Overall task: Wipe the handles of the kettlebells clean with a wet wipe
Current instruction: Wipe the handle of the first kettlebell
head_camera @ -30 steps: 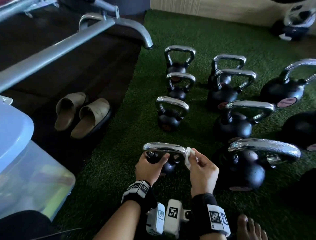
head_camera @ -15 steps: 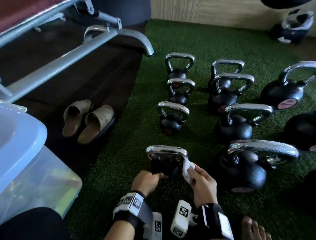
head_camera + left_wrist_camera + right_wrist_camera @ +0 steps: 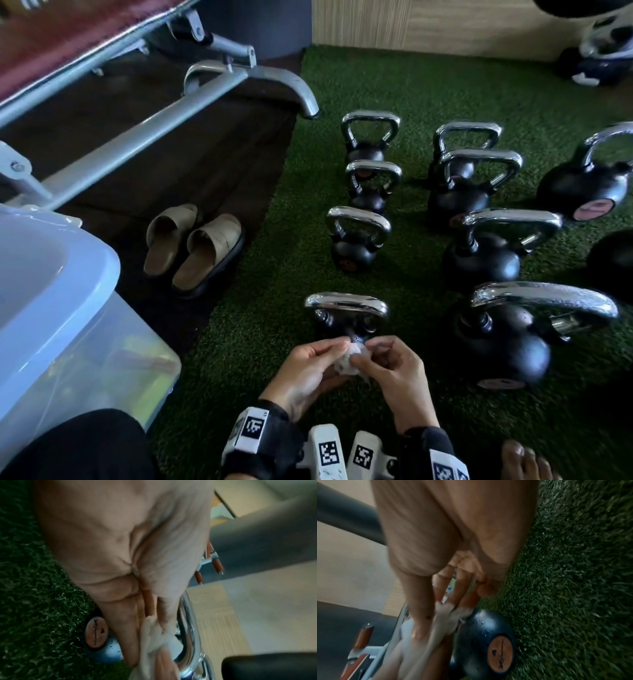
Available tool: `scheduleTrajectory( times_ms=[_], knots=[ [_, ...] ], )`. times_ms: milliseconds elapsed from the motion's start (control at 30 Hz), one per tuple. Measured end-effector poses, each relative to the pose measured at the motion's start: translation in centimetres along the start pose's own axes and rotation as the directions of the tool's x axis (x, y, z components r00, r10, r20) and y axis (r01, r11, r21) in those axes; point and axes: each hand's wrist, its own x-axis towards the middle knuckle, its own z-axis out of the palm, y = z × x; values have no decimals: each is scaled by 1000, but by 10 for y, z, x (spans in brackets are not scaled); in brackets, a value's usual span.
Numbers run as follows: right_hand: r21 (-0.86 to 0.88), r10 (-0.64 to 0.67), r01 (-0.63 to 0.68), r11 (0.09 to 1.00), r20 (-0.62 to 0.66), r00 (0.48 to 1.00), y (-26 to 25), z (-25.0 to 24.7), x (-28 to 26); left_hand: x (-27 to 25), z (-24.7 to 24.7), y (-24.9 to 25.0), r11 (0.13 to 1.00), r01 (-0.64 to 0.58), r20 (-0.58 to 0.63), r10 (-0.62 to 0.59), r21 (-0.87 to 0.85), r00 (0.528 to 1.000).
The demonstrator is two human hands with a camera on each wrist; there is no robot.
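A small black kettlebell [image 3: 346, 318] with a chrome handle [image 3: 346, 303] stands on green turf just ahead of my hands. Both hands hold a crumpled white wet wipe [image 3: 349, 361] between them, a little in front of the kettlebell and off its handle. My left hand [image 3: 308, 370] pinches the wipe's left side and my right hand [image 3: 394, 373] pinches its right side. The left wrist view shows the wipe [image 3: 154, 639] at my fingertips beside the chrome handle [image 3: 190, 635]. The right wrist view shows the wipe [image 3: 440, 616] against the black ball [image 3: 481, 639].
Several more chrome-handled kettlebells [image 3: 356, 236] stand in rows on the turf [image 3: 274, 274] ahead and to the right, a large one [image 3: 507, 335] close by my right hand. A clear storage bin with a blue lid [image 3: 58, 301], slippers [image 3: 195, 246] and a bench frame [image 3: 137, 137] lie left.
Both hands have come off the nearest kettlebell's handle and drawn back toward me. The wipe, before pressed on the handle by my right hand, is now held between both hands.
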Motion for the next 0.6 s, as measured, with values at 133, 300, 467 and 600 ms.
scheduleTrajectory(
  times_ms=[133, 300, 467, 600],
  knots=[
    [15, 29, -28, 1000, -129, 991, 3, -20, 15, -18, -17, 10, 987, -130, -154, 115, -97, 981],
    [-108, 73, -83, 991, -91, 993, 18, -14, 42, -31, -8, 48, 750, -585, -330, 661, 309, 673],
    [-323, 50, -95, 941, -147, 988, 37, 17, 58, -2, 21, 52, 337, -619, 6, 875, 709, 483],
    [-355, -23, -66, 933, -241, 970, 35, 25, 53, 15, 27, 35, 99, -525, 210, 842, 845, 497]
  ],
)
